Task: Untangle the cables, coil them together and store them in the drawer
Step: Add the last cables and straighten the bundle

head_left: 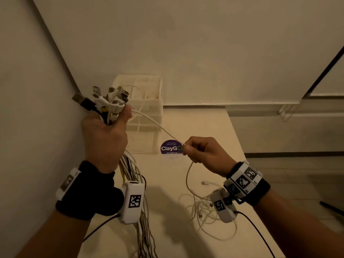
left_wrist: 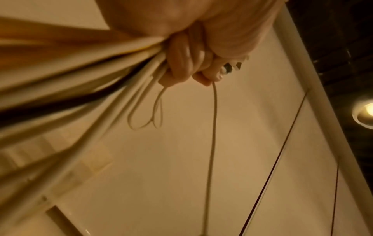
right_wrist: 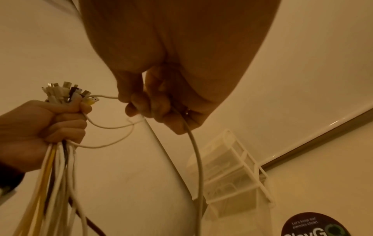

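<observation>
In the head view the left hand (head_left: 106,138) is raised just in front of the drawer unit (head_left: 147,112), its fingers wrapped tight round a bundle of cables (head_left: 134,175) with the plugs (head_left: 104,99) fanned out above the fist and the loose lengths hanging down past the wrist toward the bench (head_left: 167,183); the right hand (head_left: 201,151), to the right of the drawer unit and near the round sticker (head_left: 170,148), pinches a single white cable (head_left: 158,125) that runs taut from the left fist, then drops to a loose tangle of cables (head_left: 206,207) lying on the bench, well in front of the drawer unit. The left wrist view shows the fingers (left_wrist: 181,63) curled closed over the bundle, with small slack loops (left_wrist: 149,115) and one thin strand hanging free below. In the right wrist view the fingers (right_wrist: 141,102) are curled round the white cable, which trails from the plugs in the left fist, passes through the grip and hangs down in front of the drawer unit. These cables look light, limp and smooth, so they would likely slip and snag on each other; holding near the plugs and running the free one through a loose pinch seems the safest hold
</observation>
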Available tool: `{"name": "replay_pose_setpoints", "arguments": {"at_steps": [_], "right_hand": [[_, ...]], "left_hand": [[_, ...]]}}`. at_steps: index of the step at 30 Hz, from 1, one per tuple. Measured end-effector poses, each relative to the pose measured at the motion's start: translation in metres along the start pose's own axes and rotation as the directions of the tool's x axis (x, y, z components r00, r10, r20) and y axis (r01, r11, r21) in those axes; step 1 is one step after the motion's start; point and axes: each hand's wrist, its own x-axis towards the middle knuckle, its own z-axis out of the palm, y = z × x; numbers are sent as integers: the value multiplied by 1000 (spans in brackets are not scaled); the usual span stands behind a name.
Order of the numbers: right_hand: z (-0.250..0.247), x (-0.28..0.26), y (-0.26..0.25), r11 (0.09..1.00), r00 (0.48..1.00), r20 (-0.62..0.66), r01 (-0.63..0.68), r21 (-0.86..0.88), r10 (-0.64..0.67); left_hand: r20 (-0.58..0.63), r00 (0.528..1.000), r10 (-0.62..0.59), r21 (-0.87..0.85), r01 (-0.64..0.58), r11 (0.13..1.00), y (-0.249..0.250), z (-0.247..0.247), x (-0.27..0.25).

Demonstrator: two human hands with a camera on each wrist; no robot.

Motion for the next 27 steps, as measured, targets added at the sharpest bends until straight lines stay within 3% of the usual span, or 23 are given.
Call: {"name": "replay_pose_setpoints", "arguments": {"at_steps": [3,6,9,11,15,19,22,24,27], "right_hand": [[5,4,8,996,998,67,4,-87,2],[0,-6,39,974,991,97,-74,-213,96],[-14,-25,62,965,975,7,-221,-141,224],[-19,-30,64,961,965,-69,-260,-93,254],[-14,-20,51,972,927,-297,-236,4,227],[-21,-6,25,976,895,-400,-137,172,196],[-20,2,4,991,885,-448,-110,70,130],[-18,5,-10,997,878,-475,-78,-4,66],[-11,9,-31,993,907,-416,11,-120,-60]], "left_hand": [[-80,997,-12,-102,4,995,10,0,-3],[-199,979,-36,-212,-7,977,24,-25,16],[-169,969,-183,-246,138,959,28,-64,44],[-171,969,-178,-166,150,975,25,-74,48],[-59,992,-116,-167,105,980,22,-48,24],[23,996,-86,42,85,996,12,-25,1],[45,998,-50,280,36,959,5,-11,-10],[82,996,-47,339,16,941,7,1,-21],[188,980,-60,346,-9,938,10,27,-35]]}}
